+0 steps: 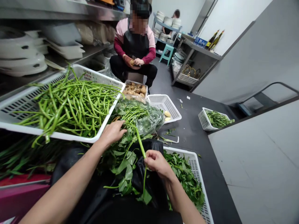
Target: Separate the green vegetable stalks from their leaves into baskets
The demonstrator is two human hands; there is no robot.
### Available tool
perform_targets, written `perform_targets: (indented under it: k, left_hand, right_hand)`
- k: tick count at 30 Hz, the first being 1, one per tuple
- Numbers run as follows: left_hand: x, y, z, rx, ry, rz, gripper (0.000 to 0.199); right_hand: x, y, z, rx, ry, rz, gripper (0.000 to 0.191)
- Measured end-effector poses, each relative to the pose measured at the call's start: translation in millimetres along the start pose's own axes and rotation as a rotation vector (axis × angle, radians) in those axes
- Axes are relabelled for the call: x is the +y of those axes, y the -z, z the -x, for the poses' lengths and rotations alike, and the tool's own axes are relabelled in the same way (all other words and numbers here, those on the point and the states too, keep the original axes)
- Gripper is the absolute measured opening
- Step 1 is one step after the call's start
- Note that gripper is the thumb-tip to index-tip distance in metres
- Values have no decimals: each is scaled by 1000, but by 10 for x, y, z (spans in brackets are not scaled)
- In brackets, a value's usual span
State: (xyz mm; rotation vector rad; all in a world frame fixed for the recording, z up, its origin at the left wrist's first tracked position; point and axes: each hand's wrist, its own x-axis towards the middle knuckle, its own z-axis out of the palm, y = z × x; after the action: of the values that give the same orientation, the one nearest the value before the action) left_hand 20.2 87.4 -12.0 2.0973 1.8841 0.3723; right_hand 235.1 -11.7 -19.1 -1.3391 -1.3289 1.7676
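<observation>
My right hand (154,161) pinches a long green stem (140,143), which slants up toward the leafy bunch; a thin strand with a leaf hangs below the fingers. Beside the large basket's corner, my left hand (113,132) reaches to the leafy greens (125,165), its fingertips near the stems; whether it grips one is unclear. Cut green stems (77,105) fill the white basket (77,136) at the left. A clear plastic bag (151,119) with more greens lies beyond my hands. Leaves (187,179) lie in a white basket (198,165) at the lower right.
A seated person (137,40) in a black apron holds a potato over a basket of potatoes (135,89). Beside it, a white basket (171,105) holds peeled pieces. Another basket with green vegetables (216,119) stands by the right wall. Steel shelves (58,12) run along the left.
</observation>
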Motion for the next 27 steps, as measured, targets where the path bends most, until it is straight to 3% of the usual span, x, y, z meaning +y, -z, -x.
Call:
perform_targets:
  k: [3, 4, 6, 9, 12, 15, 17, 20, 21, 22, 24, 27]
  left_hand:
    - [114, 69, 135, 152, 4, -8, 34]
    - [181, 66, 209, 122, 22, 63, 29]
    - [312, 3, 364, -86, 31, 265, 31]
    - [396, -191, 533, -361, 57, 598, 35]
    - [338, -361, 608, -428, 117, 848, 38]
    - [245, -432, 658, -437, 130, 913, 38]
    - [196, -441, 701, -407, 150, 940, 38]
    - [147, -403, 778, -332, 236, 1010, 39]
    - [137, -375, 803, -301, 264, 1020, 39]
    - [132, -341, 828, -268, 281, 1012, 38]
    - [136, -267, 876, -204, 269, 919, 36]
    - [168, -193, 951, -128, 199, 655, 30]
  right_hand:
    - [44, -50, -86, 130, 56, 69, 21]
    - [47, -79, -116, 166, 80, 136, 19]
    - [43, -147, -160, 215, 113, 294, 16]
    - [49, -248, -180, 158, 169, 422, 13]
    - [89, -315, -176, 16, 273, 458, 12]
    - [131, -310, -217, -85, 457, 677, 9]
    - [140, -244, -296, -2, 520, 798, 9]
    - [118, -98, -460, 287, 389, 630, 14]
    - [104, -68, -510, 316, 314, 503, 16]
    - [91, -64, -552, 281, 245, 371, 19]
    - [65, -152, -611, 86, 137, 142, 26]
    - [39, -491, -681, -125, 28, -152, 38]
